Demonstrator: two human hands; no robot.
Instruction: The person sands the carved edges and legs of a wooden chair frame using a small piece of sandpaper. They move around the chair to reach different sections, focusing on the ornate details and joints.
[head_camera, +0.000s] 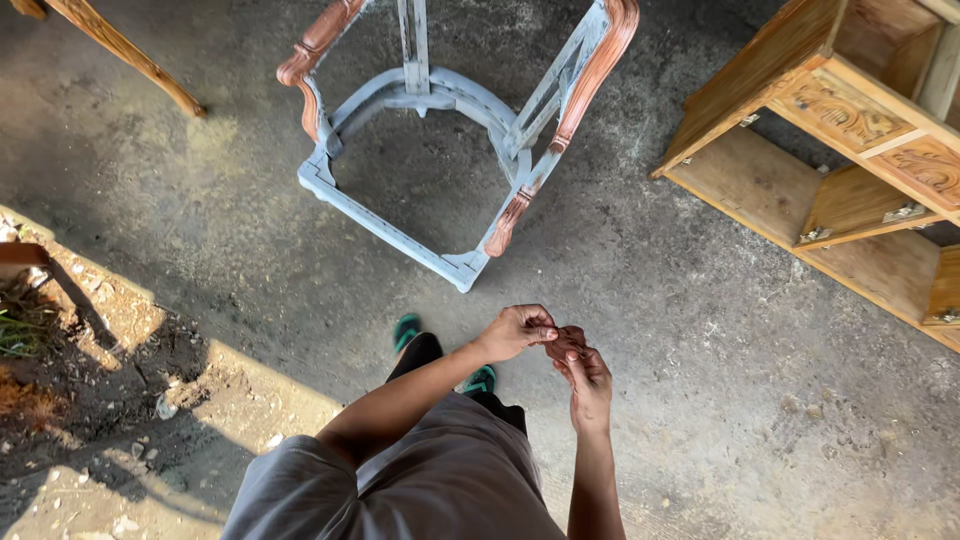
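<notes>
Reddish-brown, a small folded scrap of sandpaper-like sheet (566, 342) sits pinched between both hands over the grey concrete floor (700, 330). Left hand (515, 331) closes its fingertips on the scrap's near edge; right hand (590, 378) grips it from below, fingers curled. Just ahead stands a bare grey-primed wooden chair frame with red-brown carved arms (450, 130), and a carved light-wood cabinet (850, 160) lies to the right.

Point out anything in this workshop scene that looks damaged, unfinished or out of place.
The chair frame on the concrete floor stands out: it has no seat or upholstery, and its pale grey coating is partly stripped, baring reddish wood on the arms. The left hand and right hand pinch a small reddish-brown piece.
</notes>
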